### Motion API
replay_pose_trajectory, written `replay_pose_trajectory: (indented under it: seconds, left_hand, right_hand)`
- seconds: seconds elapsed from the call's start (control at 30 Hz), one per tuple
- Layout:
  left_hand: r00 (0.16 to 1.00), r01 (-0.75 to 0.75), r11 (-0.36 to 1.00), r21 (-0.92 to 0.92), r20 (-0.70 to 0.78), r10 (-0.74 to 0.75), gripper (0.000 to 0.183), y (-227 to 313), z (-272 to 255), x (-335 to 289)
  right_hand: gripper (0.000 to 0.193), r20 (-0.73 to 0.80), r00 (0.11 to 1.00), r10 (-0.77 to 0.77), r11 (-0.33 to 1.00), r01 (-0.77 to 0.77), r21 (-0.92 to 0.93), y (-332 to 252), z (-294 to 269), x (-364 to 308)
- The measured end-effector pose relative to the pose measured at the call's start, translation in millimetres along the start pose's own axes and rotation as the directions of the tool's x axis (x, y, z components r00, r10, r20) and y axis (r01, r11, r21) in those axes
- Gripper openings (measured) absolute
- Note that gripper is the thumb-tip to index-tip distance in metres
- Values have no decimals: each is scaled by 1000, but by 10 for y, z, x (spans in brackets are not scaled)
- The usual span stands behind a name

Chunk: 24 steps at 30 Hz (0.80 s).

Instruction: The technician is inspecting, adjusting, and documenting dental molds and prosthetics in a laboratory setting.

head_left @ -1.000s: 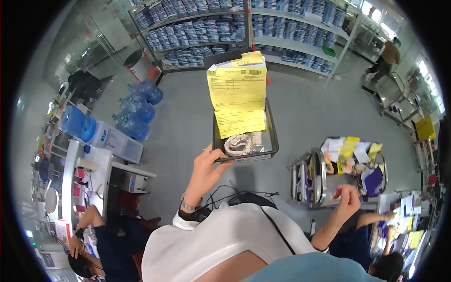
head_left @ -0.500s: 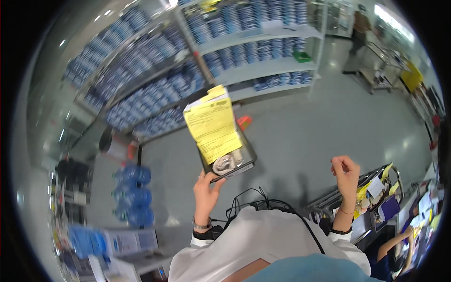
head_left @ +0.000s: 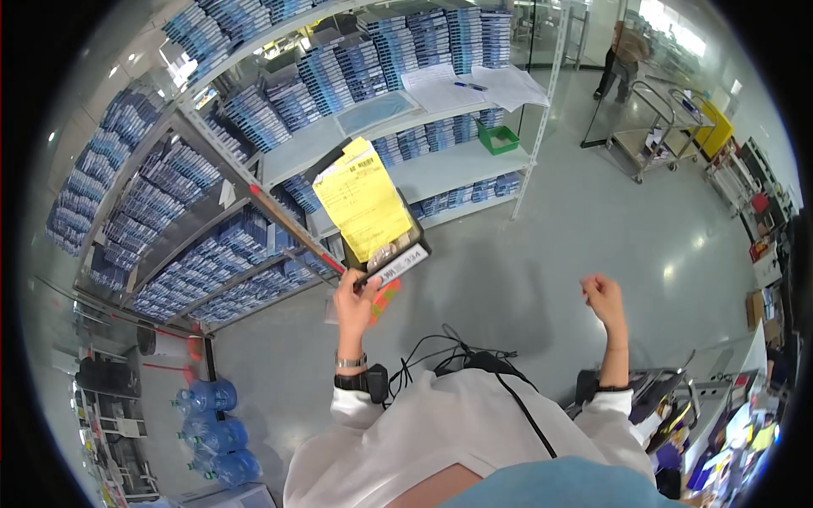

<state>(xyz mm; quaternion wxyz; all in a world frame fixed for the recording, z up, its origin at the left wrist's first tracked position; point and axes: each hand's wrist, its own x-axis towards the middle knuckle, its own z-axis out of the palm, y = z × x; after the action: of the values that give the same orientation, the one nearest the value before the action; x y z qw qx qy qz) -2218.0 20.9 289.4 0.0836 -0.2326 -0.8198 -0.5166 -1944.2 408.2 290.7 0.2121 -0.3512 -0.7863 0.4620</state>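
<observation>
My left hand [head_left: 354, 303] grips the near end of a shallow black tray [head_left: 422, 239], thumb over its rim. A white label strip [head_left: 400, 264] runs along the tray's near side. Yellow paper forms [head_left: 362, 203] lie over most of the tray, their far end reaching to its far edge. Below the forms shows part of a pale item [head_left: 391, 251], mostly covered. Off to the right, my right hand [head_left: 603, 298] hangs in the air with its fingers curled in, nothing visible in them.
Shelves [head_left: 474, 173] stacked with blue-and-white boxes stand ahead and left. Papers [head_left: 436, 87], a pen and a green bin [head_left: 500, 140] sit on them. Blue water bottles [head_left: 222, 434] stand at lower left. A trolley [head_left: 656, 144] and another person [head_left: 625, 59] are at far right.
The shelves have come nearer and the view has shifted. My left hand still carries the tray, now tilted so its label faces me more. My right hand stays curled.
</observation>
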Motion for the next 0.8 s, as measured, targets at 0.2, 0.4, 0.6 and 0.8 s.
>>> replay_pose_trajectory:
  seconds: [0.2, 0.4, 0.6, 0.8]
  left_hand:
    - [995, -12, 1000, 26, -98, 15, 19, -498, 737, 1650]
    - [982, 14, 1000, 10, -186, -12, 21, -1110, 1324, 3069]
    - [976, -23, 999, 39, -217, 31, 20, -1633, 1573, 3963]
    - [991, 62, 989, 136, -123, -46, 19, -1855, 1475, 4122]
  right_hand:
    - [26, 156, 939, -306, 937, 326, -123, -522, 642, 2405]
    - [22, 204, 879, -431, 861, 468, -198, -893, 1324, 4326]
    - [28, 221, 858, -464, 752, 514, -414, -951, 1971, 5874]
    - [23, 327, 885, -331, 573, 464, -675, -1025, 2555, 6918]
